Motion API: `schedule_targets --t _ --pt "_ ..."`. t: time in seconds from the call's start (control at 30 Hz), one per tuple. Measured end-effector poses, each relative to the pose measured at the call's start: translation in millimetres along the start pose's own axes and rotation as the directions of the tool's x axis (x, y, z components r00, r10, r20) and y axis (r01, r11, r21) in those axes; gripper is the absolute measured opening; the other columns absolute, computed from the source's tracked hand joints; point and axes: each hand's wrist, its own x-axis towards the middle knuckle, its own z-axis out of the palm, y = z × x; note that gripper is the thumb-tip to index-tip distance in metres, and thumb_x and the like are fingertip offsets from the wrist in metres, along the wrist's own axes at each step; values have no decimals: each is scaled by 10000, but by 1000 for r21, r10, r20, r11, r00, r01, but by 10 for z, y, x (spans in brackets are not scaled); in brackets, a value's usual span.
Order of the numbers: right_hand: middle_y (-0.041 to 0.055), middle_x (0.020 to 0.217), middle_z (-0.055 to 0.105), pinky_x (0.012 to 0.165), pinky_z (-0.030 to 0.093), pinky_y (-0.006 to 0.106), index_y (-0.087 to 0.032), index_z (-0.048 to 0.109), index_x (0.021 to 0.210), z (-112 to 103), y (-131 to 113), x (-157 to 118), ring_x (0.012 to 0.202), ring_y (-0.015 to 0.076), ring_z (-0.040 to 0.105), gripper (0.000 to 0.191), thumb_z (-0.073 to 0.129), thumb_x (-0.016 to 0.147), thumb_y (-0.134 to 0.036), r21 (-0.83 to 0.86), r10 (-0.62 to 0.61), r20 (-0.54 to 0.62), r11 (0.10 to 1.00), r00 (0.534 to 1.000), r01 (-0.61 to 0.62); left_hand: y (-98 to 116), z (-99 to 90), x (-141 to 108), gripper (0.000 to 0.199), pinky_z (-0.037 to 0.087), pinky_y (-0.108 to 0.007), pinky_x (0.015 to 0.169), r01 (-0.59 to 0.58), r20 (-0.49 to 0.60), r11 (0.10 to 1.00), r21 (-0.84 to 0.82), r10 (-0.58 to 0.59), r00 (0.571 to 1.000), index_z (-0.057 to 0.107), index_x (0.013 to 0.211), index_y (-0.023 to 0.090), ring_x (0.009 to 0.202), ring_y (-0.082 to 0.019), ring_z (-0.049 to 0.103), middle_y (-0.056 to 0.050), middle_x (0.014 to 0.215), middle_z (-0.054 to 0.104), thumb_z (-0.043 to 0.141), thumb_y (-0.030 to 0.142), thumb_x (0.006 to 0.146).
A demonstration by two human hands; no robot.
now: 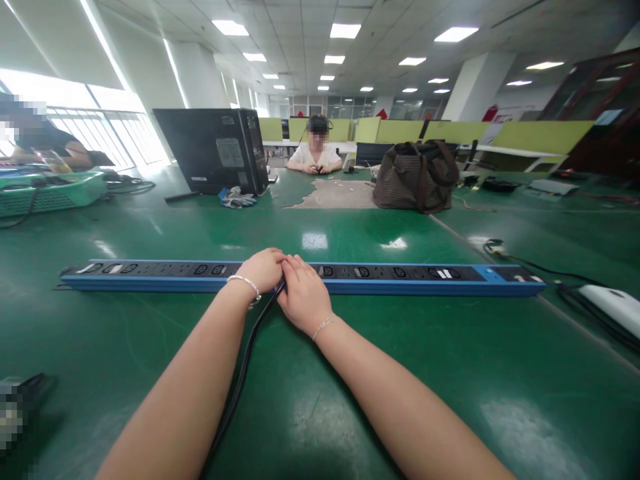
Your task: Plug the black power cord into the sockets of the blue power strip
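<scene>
A long blue power strip (pixel 400 288) with a row of black sockets lies crosswise on the green table. Both of my hands are together over its middle. My left hand (pixel 264 270) is closed, its fingers meeting those of my right hand (pixel 306 293). Between them runs a black power cable (pixel 250 347), whose upper end disappears into my closed fingers against the strip. The cable's plug is hidden, so I cannot tell whether it sits in a socket. From my hands the cable trails down along my left forearm toward the table's near edge.
A black computer case (pixel 210 150) stands at the back left, with gloves (pixel 237 197) beside it. Further left is a green basket (pixel 55 193). A brown bag (pixel 417 177) stands back right. A white device (pixel 613 307) with cables lies right. Another person (pixel 316 157) sits opposite.
</scene>
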Motion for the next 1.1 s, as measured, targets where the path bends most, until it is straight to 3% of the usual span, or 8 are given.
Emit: schedule_targets --t 0.13,0.27,0.4,0.6,1.1 --pt "141 1315 525 1087 283 341 -50 546 1231 53 43 84 1238 209 449 422 420 866 -220 3 -22 -34 1000 999 22 -44 42 -45 415 439 -245 883 18 6 997 -72 -17 1000 602 1099 160 1009 -149 603 -83 1147 652 281 245 849" --pt "131 1275 562 1070 317 341 -77 578 1191 29 87 106 1190 194 500 385 411 895 -258 5 -38 -55 999 998 39 -142 72 -124 412 414 -262 936 -19 4 992 -121 20 1000 580 1135 153 1062 -151 577 -82 1181 631 304 286 859" --pt "107 1294 551 1002 398 276 -111 578 1190 -44 55 125 1179 163 511 360 426 890 -240 26 22 -1 999 1000 -22 -207 231 -263 441 310 -327 1058 -115 -92 991 -74 108 990 511 1243 158 1235 -165 454 -78 1345 514 334 321 874" --pt "95 1323 527 1008 394 257 -104 556 1224 -75 43 100 1194 154 499 385 441 870 -199 39 32 25 999 999 -33 -82 463 -424 465 241 -435 1090 -13 -249 992 126 44 968 422 1331 166 1318 -220 358 -106 1421 423 343 291 889" --pt "69 1312 540 1013 387 270 -137 554 1225 14 118 79 1188 143 499 381 431 881 -246 85 28 -34 996 999 -25 -39 507 -430 466 246 -397 1084 18 -301 991 133 23 953 439 1322 185 1301 -212 380 -88 1403 452 348 319 885"
